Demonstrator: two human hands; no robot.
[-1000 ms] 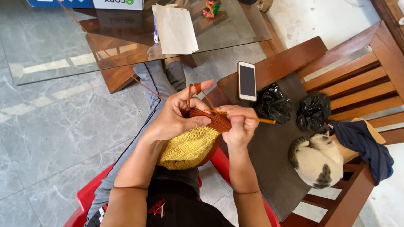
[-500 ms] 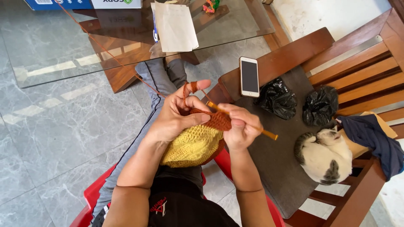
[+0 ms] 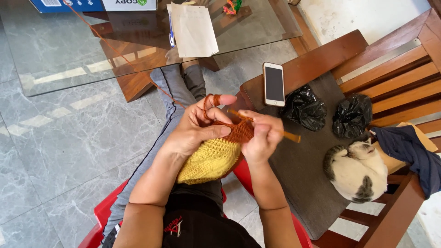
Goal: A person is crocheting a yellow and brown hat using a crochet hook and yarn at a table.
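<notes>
Both hands (image 3: 229, 133) unmoved, hook (image 3: 266, 127) levelled (slightly)

Hook (image 3: 288, 136) tip hidden in crochet (image 3: 216, 154)

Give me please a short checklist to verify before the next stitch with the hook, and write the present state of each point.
1. Left hand holds the crochet piece, yellow below and orange at the top: ok.
2. Orange yarn is wrapped around the left index finger and runs up across the glass table: ok.
3. Right hand grips the crochet hook by its shaft: ok.
4. Hook tip is inside a loop: cannot tell, the fingers hide it.
5. Yarn runs free of the paper sheet: ok.
6. Cat lies curled on the bench, apart from the yarn: ok.
</notes>
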